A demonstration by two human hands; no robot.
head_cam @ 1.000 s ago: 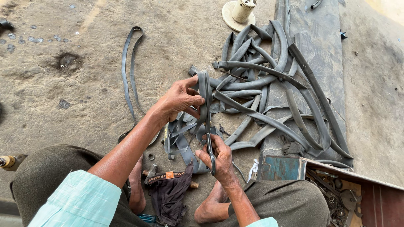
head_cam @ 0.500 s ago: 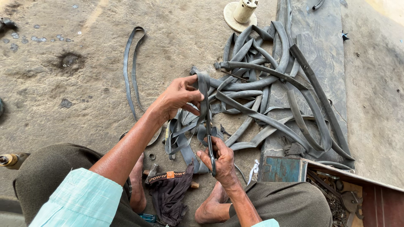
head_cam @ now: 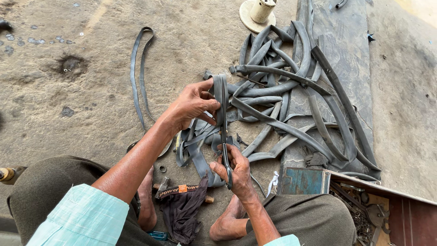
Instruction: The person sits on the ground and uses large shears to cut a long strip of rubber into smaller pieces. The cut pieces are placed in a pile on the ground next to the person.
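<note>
My left hand (head_cam: 193,104) pinches the top of a folded grey rubber strip (head_cam: 221,91) and holds it upright over the ground. Below it, my right hand (head_cam: 234,166) grips a pair of scissors (head_cam: 226,155) whose blades run up along the strip. Cut pieces of rubber (head_cam: 195,146) lie on the ground under both hands. My bare feet (head_cam: 227,225) rest just below them.
A tangled pile of grey inner tubes (head_cam: 291,91) spreads to the right on a dark slab. A long rubber loop (head_cam: 139,68) lies to the left. A hammer (head_cam: 182,189) and dark cloth (head_cam: 182,212) lie by my feet. A blue tin (head_cam: 305,181) and tool tray (head_cam: 364,209) sit lower right. A cream round stand (head_cam: 257,13) is at the top.
My left hand has lifted the strip a little. My right hand and the scissors stay almost in place.
</note>
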